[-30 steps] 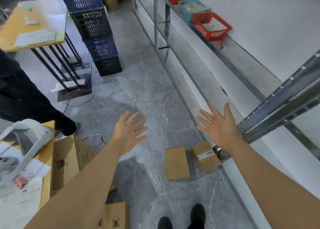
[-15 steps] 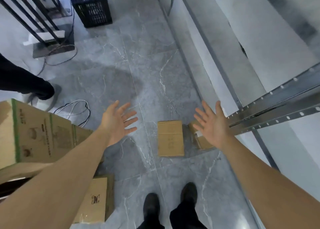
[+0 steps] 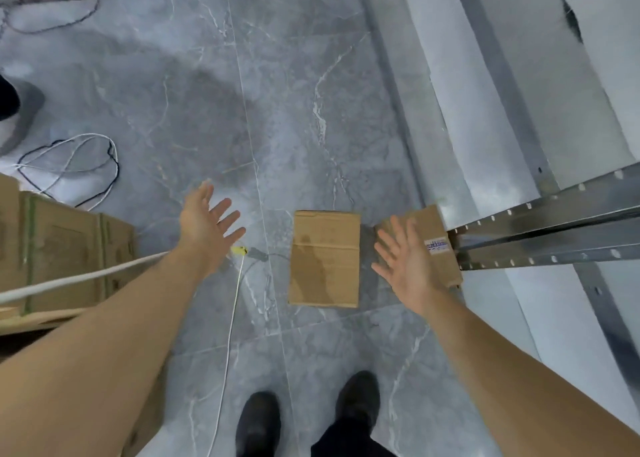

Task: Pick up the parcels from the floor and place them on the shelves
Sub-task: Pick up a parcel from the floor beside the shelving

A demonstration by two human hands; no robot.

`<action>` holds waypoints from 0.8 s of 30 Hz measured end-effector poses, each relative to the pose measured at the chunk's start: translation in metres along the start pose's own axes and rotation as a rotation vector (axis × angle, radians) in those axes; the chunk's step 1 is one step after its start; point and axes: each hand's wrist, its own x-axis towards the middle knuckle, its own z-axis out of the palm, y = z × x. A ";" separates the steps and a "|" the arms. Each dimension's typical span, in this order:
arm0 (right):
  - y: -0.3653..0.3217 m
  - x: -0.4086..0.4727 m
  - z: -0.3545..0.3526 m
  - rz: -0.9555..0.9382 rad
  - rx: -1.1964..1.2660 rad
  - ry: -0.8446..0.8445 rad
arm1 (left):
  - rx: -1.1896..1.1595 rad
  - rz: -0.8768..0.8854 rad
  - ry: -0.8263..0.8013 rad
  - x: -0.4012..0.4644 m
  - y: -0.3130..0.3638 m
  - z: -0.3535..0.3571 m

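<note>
Two brown cardboard parcels lie on the grey floor ahead of my feet. The flat parcel (image 3: 325,258) lies between my hands. A smaller parcel (image 3: 437,245) with a white label lies to its right, against the foot of the metal shelf post (image 3: 547,236). My right hand (image 3: 407,262) hovers over that smaller parcel, fingers spread, holding nothing and partly hiding it. Left of the flat parcel, my left hand (image 3: 207,222) is also spread and holds nothing. The low shelf board (image 3: 512,86) runs along the right.
Large cardboard boxes (image 3: 65,248) stand at the left, by my left forearm. A white cord (image 3: 228,325) with a yellow plug lies on the floor under my left hand. Looped cables (image 3: 69,165) lie further left. Another person's shoe (image 3: 20,110) shows at the left edge. My black shoes (image 3: 259,422) are at the bottom.
The view has tilted down toward the floor and moved closer. Both spread hands have dropped nearer the parcels; the right one now covers part of the smaller parcel.
</note>
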 end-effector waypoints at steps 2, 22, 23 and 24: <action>0.015 0.020 -0.002 0.002 -0.015 0.003 | -0.016 0.002 0.014 0.019 -0.015 0.003; 0.118 0.148 -0.018 0.246 -0.306 0.034 | 0.363 -0.276 -0.123 0.094 -0.183 0.039; 0.121 0.152 -0.019 0.247 -0.302 0.050 | 0.395 -0.291 -0.129 0.095 -0.184 0.039; 0.122 0.154 -0.019 0.247 -0.302 0.060 | 0.401 -0.303 -0.134 0.097 -0.187 0.039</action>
